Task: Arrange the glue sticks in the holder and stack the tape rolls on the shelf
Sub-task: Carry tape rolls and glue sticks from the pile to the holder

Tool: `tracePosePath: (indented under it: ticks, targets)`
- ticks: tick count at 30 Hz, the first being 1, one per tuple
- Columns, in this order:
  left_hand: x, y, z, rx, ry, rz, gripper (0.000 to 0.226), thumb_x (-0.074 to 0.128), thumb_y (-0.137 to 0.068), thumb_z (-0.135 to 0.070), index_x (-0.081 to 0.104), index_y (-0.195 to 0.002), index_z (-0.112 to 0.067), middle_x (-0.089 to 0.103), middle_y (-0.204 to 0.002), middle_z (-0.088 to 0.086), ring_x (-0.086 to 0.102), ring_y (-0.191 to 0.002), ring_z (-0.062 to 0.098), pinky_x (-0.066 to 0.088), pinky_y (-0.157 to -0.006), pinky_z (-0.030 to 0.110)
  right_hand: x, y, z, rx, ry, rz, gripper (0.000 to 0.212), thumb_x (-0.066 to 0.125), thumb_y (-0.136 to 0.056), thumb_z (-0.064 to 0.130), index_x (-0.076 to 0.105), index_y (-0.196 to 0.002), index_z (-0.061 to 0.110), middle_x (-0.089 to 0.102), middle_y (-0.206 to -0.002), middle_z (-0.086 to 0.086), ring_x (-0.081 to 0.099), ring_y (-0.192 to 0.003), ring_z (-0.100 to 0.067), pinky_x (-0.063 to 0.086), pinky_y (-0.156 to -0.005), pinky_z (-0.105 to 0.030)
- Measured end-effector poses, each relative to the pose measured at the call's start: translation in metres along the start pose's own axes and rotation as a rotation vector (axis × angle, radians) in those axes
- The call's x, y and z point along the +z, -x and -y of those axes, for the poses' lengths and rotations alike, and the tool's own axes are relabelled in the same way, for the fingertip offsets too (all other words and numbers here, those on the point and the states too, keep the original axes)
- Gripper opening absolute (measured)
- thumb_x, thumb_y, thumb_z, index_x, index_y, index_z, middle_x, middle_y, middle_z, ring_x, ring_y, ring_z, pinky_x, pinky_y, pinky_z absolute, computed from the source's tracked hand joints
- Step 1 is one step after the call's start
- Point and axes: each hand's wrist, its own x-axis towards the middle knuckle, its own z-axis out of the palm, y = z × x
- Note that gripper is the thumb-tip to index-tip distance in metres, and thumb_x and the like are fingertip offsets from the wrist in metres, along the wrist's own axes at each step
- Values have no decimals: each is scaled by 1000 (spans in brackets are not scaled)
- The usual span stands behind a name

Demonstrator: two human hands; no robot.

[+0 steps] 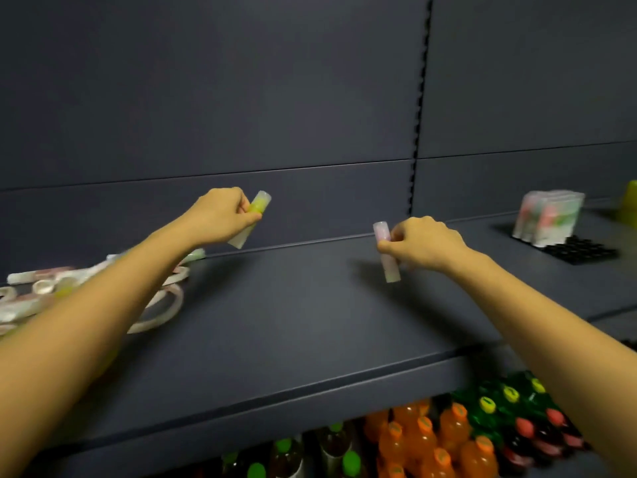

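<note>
My left hand (222,217) grips a yellow-and-white glue stick (253,217), tilted, above the dark shelf (275,315). My right hand (422,241) grips a pink-and-white glue stick (388,255), nearly upright, just over the shelf's middle. At the far right stands a black holder tray (575,250) with several glue sticks (548,217) upright in its back part. At the left lie several tape rolls (162,312) and more loose glue sticks (38,276), partly hidden by my left forearm.
The shelf's dark back panel (241,98) rises behind, with a slotted upright (418,98). A yellow object (629,200) shows at the right edge. Below the shelf stand orange, green and dark drink bottles (448,436).
</note>
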Motion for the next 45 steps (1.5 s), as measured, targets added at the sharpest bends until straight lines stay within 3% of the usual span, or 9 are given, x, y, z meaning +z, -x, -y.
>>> tracePosePath:
  ticks: [3,7,12,19,24,29,34,40,45]
  targets:
    - [18,-2,-53,35,97,42,18,57,-91,-27,57,-88,-9,61,-93,10,51,-84,24,37,-73,29,-25,13,-43,52,21,-37,34,51,-87,42,69,-89,14,70,-88,-6,63,-82,-26,35,-55,-25]
    - [49,-1,-130,71,290,57,15,59,-86,-22,59,-82,-7,62,-83,10,54,-74,22,41,-70,31,-52,34,-110,97,21,-80,31,54,-85,42,65,-93,14,70,-91,-4,66,-82,-25,47,-69,-31]
    - [94,1,-221,162,360,115,15,58,-87,-20,51,-88,-6,56,-88,12,50,-76,23,38,-68,33,-81,63,-199,195,56,-138,35,55,-83,46,52,-103,18,65,-102,-5,62,-92,-30,43,-71,-33]
    - [143,8,-332,267,453,26,14,64,-85,-19,56,-91,-10,60,-90,5,55,-83,22,46,-78,35,-115,93,-290,240,120,-209,40,54,-87,43,48,-114,14,58,-119,-13,54,-108,-36,34,-73,-34]
    - [157,-3,-382,307,512,30,21,71,-80,-15,63,-96,-4,69,-91,13,67,-87,28,53,-85,43,-127,95,-332,223,143,-235,38,49,-92,41,45,-115,11,60,-117,-16,56,-107,-37,37,-73,-37]
    - [172,-28,-421,365,424,23,18,73,-75,-17,58,-85,-15,62,-74,-3,64,-77,22,53,-76,33,-126,84,-364,220,106,-266,35,44,-96,42,44,-112,11,60,-116,-17,55,-107,-40,36,-74,-38]
    - [189,-63,-447,370,313,-18,18,73,-76,-28,57,-82,-24,63,-84,-7,60,-82,19,51,-77,35,-123,56,-391,165,69,-273,36,40,-97,44,46,-117,14,61,-118,-12,56,-107,-38,40,-77,-38]
    - [205,-97,-465,347,182,-47,20,73,-77,-34,56,-81,-24,63,-88,-8,56,-81,14,39,-67,28,-121,8,-411,40,-21,-302,29,45,-95,45,49,-109,19,64,-111,-4,60,-99,-33,43,-74,-36]
    - [218,-115,-472,356,-27,-69,28,71,-78,-38,64,-92,-13,60,-92,-4,54,-84,18,36,-68,28,-120,-29,-420,-58,-66,-307,30,46,-94,48,49,-109,22,66,-104,0,64,-90,-28,51,-74,-37]
